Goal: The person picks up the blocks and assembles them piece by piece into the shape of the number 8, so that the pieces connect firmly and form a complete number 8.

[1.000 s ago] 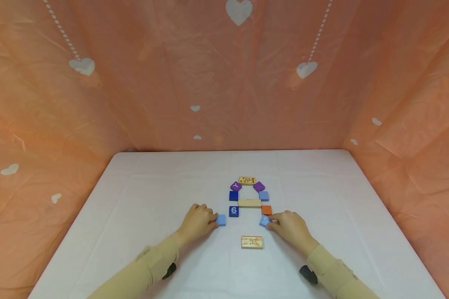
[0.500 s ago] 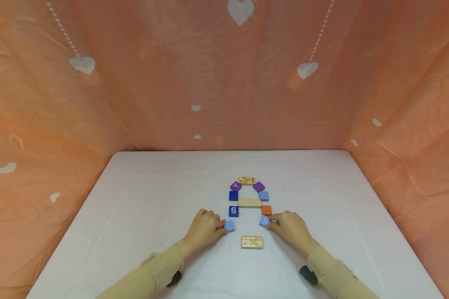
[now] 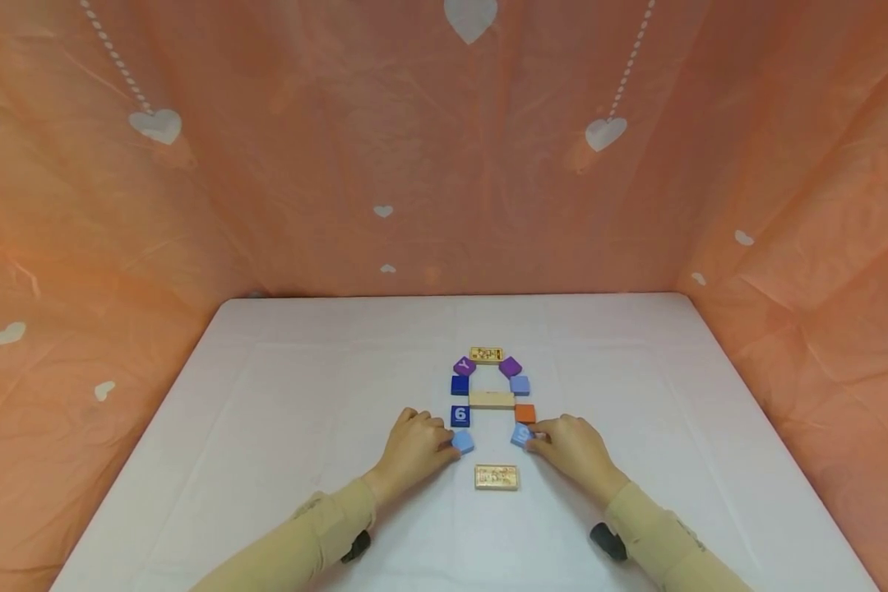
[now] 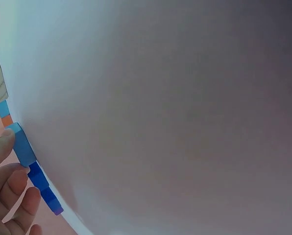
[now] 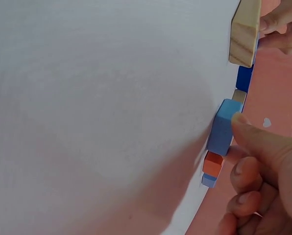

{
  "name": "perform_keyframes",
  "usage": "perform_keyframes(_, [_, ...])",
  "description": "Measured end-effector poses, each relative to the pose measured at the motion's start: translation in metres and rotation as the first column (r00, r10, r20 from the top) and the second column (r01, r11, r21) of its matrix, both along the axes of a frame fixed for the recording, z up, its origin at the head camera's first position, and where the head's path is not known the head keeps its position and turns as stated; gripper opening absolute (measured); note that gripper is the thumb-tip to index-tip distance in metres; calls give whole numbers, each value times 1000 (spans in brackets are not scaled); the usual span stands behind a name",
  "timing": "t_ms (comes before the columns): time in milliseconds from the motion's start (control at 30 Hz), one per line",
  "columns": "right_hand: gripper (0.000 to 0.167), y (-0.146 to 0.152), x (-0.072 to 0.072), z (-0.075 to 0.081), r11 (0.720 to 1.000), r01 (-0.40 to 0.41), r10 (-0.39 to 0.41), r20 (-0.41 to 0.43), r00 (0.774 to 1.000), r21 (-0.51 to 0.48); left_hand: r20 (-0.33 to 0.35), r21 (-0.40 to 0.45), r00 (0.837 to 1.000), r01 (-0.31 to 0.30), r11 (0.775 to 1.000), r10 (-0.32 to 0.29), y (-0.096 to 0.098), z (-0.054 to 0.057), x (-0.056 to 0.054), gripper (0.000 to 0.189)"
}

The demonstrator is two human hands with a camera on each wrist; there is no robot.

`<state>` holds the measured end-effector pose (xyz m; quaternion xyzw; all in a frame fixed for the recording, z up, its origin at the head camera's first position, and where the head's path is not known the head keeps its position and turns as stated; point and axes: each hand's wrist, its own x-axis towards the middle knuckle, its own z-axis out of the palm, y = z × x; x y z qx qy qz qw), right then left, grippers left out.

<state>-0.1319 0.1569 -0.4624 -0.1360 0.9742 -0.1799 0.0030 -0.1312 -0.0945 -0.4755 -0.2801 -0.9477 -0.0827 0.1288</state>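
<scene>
My left hand (image 3: 417, 448) pinches a plain light blue square block (image 3: 462, 442) between thumb and fingers, just below the dark blue block marked 6 (image 3: 460, 416). Opposite it, my right hand (image 3: 573, 448) pinches a tilted light blue block with a white mark (image 3: 521, 435), right under the orange block (image 3: 524, 413). In the left wrist view, thumb and fingertip sit at two ends of the light blue block (image 4: 22, 145). The right wrist view shows the thumb on the other light blue block (image 5: 224, 127). Between and nearer than both hands lies a wooden domino-like block (image 3: 497, 478).
Farther back, a plain wooden bar (image 3: 492, 400) bridges two columns. Above stand a dark blue block (image 3: 460, 386), a periwinkle block (image 3: 520, 386), purple blocks (image 3: 464, 367) and a patterned wooden block (image 3: 486, 355). A white-covered table (image 3: 303, 370) meets orange cloth walls (image 3: 444, 164).
My left hand has moved right and slightly nearer with its light blue block, turning it to a tilt below the 6 block. The right hand stays in place.
</scene>
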Motion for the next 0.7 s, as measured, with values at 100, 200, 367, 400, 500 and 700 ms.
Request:
perform_keyframes(100, [31, 0, 0, 1, 1000, -5, 5, -6, 1000, 4, -6, 11, 1000, -3, 1000, 3, 1, 0, -1, 21])
perform_keyframes(200, [31, 0, 0, 1, 1000, -10, 10, -10, 1000, 8, -9, 19, 1000, -7, 1000, 8, 3, 0, -1, 21])
perform_keyframes(367, [31, 0, 0, 1, 1000, -3, 3, 0, 1000, 13, -2, 20, 1000, -11, 1000, 11, 5, 0, -3, 22])
perform_keyframes(400, [31, 0, 0, 1, 1000, -1, 1, 4, 1000, 12, 0, 19, 1000, -12, 1000, 12, 5, 0, -3, 23])
perform_keyframes(500, [31, 0, 0, 2, 1000, 1, -1, 7, 1000, 9, 0, 19, 1000, -17, 1000, 17, 6, 0, -4, 24])
perform_keyframes(700, [30, 0, -1, 2, 1000, -6, 7, -20, 1000, 9, 4, 25, 999, -33, 999, 33, 7, 0, -4, 26])
